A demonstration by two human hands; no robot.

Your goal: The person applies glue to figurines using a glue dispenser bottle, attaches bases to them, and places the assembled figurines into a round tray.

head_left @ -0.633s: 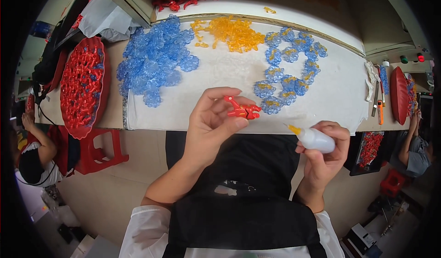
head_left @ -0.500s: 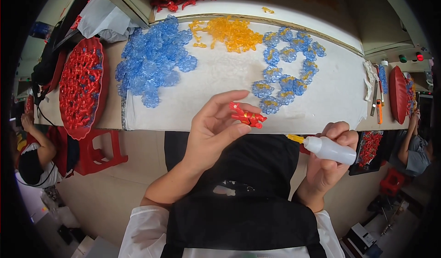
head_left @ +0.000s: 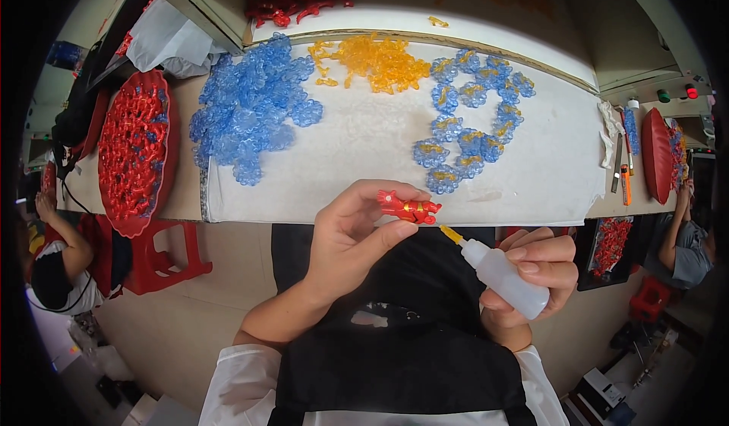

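Between the thumb and fingers of my left hand [head_left: 351, 232] is a small red plastic figurine [head_left: 410, 208] with gold markings, held just over the table's front edge. My right hand [head_left: 535, 270] grips a white squeeze bottle [head_left: 510, 278] with a yellow nozzle. The nozzle tip points up and left, close below the figurine's right end; whether they touch I cannot tell. Beyond my hands, translucent blue flower-shaped pieces [head_left: 254, 115] lie heaped at the left. A pile of small yellow pieces [head_left: 383, 61] sits at the back middle. At the right, several blue pieces carry yellow ones [head_left: 471, 143].
A red scalloped tray [head_left: 173, 149] full of red figurines stands at the left. Red parts [head_left: 285, 12] lie on the shelf behind. An orange-handled tool [head_left: 626, 185] and a red dish [head_left: 654, 156] are at the right. Other people work at both sides; a red stool [head_left: 171, 255] stands below left.
The bottle in my right hand has moved left and tilted more steeply, bringing its nozzle near the figurine. My left hand has turned the figurine and drawn its fingers in around it.
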